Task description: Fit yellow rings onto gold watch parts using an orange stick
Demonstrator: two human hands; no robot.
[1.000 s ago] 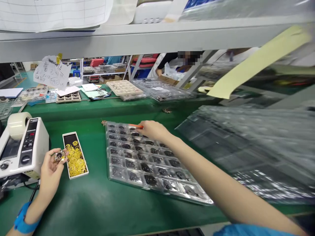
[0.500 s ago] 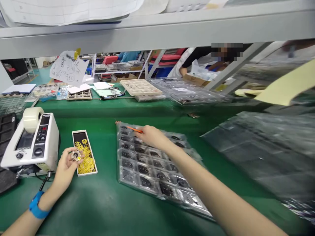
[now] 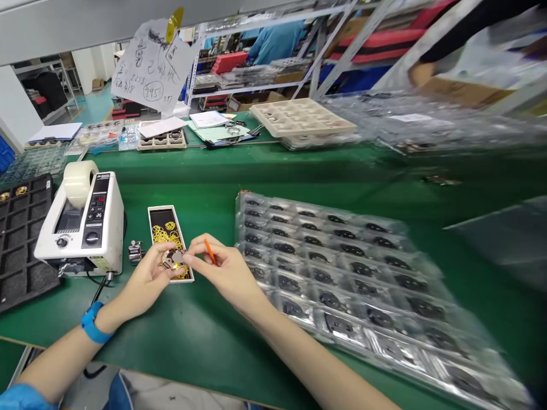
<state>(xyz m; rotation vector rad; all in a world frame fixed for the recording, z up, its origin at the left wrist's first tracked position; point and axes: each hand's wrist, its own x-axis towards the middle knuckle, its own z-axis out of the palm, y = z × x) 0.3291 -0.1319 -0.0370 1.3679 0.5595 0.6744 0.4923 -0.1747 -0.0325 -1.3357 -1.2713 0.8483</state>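
My left hand [image 3: 149, 273] pinches a round gold-and-silver watch movement [image 3: 168, 259] by its rim, over the white box [image 3: 188, 267]. Tangled yellow rings [image 3: 162, 234] lie in that box. Reaching in from the right, my right hand [image 3: 220, 267] has its thumb and forefinger at the movement's edge. A slim orange tool [image 3: 209, 250] is tucked in the right hand's fingers, its tip pointing up and away from the movement. A small grey disc [image 3: 176, 258] shows on the movement's face beside the right fingertips; whether those fingers grip it I cannot tell.
A white tape dispenser [image 3: 106, 222] stands at left beside a small metal counter [image 3: 135, 251] and a black compartment tray [image 3: 25, 245]. Right of my hands lies a clear plastic tray [image 3: 273, 296] with black parts. A beige tray [image 3: 303, 114] sits on the back ledge.
My right hand has left the clear tray and come across to the movement in my left hand, orange tool still in it. The view has shifted, and the metal counter now shows.
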